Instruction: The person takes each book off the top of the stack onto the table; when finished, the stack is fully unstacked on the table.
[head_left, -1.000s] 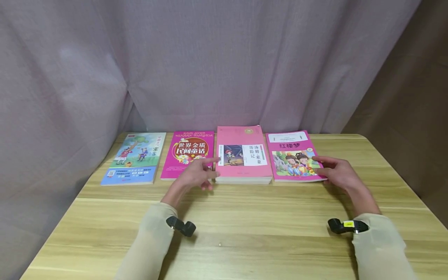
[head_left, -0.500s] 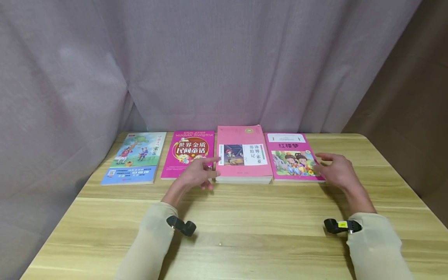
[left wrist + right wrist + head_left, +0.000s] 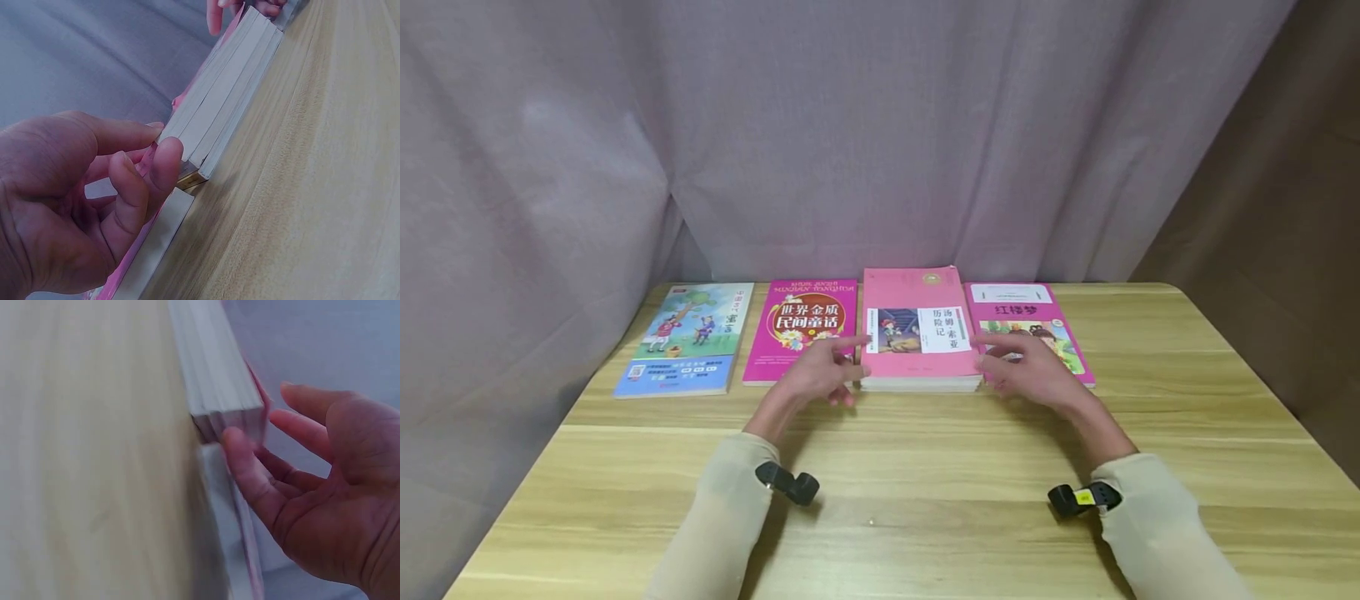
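Observation:
In the head view a stack of several books stands near the table's back edge, topped by a pink book (image 3: pixel 917 283) with a picture panel. The stack's page edges (image 3: pixel 231 81) show in the left wrist view. My left hand (image 3: pixel 820 369) is at its left side, fingertips right at the edge of the stack. My right hand (image 3: pixel 1033 371) is at the opposite side, fingers spread by the stack's corner; it partly covers a magenta book (image 3: pixel 1011 296) with cartoon figures. In the right wrist view the thumb (image 3: pixel 240 453) overlaps the stack's side.
Left of the stack lies a magenta book (image 3: pixel 815 292) with a red oval, partly behind my left hand. Farther left is a blue and green picture book (image 3: pixel 688 333). A grey curtain (image 3: pixel 850 142) hangs behind the wooden table (image 3: pixel 925 500).
My right hand has left the right edge of the right-hand magenta book and moved left to the stack's right side. My left hand has stayed at the stack's left side.

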### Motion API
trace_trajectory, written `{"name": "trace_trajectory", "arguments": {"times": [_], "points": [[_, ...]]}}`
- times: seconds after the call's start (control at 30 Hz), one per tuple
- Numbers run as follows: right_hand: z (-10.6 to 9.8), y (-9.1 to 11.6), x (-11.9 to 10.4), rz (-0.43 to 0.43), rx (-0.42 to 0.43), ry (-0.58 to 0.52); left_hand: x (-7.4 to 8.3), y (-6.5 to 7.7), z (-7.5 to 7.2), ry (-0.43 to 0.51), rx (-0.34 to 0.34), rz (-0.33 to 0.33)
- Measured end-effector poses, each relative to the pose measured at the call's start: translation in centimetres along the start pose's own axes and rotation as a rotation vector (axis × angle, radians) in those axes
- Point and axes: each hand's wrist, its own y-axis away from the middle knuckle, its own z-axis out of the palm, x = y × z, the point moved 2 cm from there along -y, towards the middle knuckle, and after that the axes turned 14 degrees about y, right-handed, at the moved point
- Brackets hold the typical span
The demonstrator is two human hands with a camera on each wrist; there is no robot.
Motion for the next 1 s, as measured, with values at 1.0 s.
{"name": "trace_trajectory", "arguments": {"times": [1.0], "points": [[0.2,-0.2,1.3,0.154,-0.132,-0.225,-0.1,-0.4,0.3,-0.06,0.021,0.014]]}}
